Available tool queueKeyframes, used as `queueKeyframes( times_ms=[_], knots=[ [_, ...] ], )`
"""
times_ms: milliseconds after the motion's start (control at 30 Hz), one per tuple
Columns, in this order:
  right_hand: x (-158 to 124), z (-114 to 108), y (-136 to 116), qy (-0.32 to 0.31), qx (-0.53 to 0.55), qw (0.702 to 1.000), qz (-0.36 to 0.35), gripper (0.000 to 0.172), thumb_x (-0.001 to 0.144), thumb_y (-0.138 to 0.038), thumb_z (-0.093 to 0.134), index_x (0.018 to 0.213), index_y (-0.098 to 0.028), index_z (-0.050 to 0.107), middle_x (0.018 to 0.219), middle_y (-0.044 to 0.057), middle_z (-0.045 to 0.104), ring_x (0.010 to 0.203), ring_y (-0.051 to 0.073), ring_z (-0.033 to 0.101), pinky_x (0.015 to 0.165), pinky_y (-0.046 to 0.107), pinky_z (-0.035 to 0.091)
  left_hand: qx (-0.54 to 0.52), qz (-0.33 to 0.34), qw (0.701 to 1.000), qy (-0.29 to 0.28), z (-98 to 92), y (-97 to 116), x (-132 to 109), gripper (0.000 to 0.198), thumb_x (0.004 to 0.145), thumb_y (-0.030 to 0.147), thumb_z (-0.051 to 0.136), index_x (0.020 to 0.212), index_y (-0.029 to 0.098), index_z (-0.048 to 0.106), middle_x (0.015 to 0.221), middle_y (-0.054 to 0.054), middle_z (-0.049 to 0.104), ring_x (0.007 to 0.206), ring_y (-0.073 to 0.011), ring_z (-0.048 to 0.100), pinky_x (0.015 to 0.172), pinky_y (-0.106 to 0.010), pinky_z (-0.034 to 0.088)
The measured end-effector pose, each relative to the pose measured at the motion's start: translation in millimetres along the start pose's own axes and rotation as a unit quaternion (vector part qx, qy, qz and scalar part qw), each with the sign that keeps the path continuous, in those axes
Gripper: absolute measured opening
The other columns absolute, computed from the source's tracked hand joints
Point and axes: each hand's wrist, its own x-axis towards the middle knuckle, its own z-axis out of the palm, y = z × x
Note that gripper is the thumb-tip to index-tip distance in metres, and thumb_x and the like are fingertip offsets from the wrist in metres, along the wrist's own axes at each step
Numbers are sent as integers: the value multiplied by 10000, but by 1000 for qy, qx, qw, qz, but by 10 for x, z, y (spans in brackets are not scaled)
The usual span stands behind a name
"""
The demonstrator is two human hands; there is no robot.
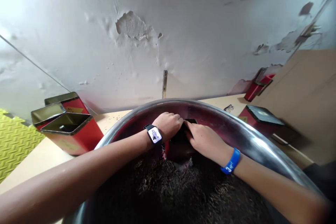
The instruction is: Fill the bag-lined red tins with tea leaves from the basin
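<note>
Inside a large, shiny metal basin (168, 102) lies a heap of dark, dry, shredded leaves (181, 190) that look like loose tea. At the basin's far side a red tin (181, 152) with a dark opening stands partly among the leaves. My left hand (169, 126), below a wrist with a smartwatch, is closed at the tin's left upper edge. My right hand (207, 142), with a blue wristband behind it, curls over the right upper edge. The two hands almost meet at the thumbs. Many fingertips are hidden, and shadow covers the tin's inside.
Several open red tins (88, 134) stand on the pale table (49, 166) left of the basin. Another red tin (256, 122) is at the right, and a red container (256, 90) sits farther back. A peeling wall (183, 42) rises behind. Yellow matting (15, 143) lies far left.
</note>
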Motion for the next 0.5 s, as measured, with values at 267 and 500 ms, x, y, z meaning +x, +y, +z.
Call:
queueKeyframes(
  times_ms=[267, 500],
  knots=[
    [-7, -82, -14, -30, -10, 999, 20, 277, 871, -203, 316, 1059, -141, 510, 845, 101, 658, 749, 216, 634, 601, 299, 401, -50, -45, 997, -41, -10, 12, 129, 230, 838, 233, 405, 764, 131, 597, 809, -85, 612, 719, -216, 606, 611, -331, 467],
    [13, -78, 21, -45, 25, 998, 23, 316, 864, -238, 354, 1108, -126, 520, 904, 128, 651, 846, 213, 624, 712, 312, 417, -218, -62, 974, 2, 74, -55, 23, 214, 773, 208, 476, 907, 136, 626, 960, -77, 619, 902, -179, 579, 841, -289, 452]
  ],
)
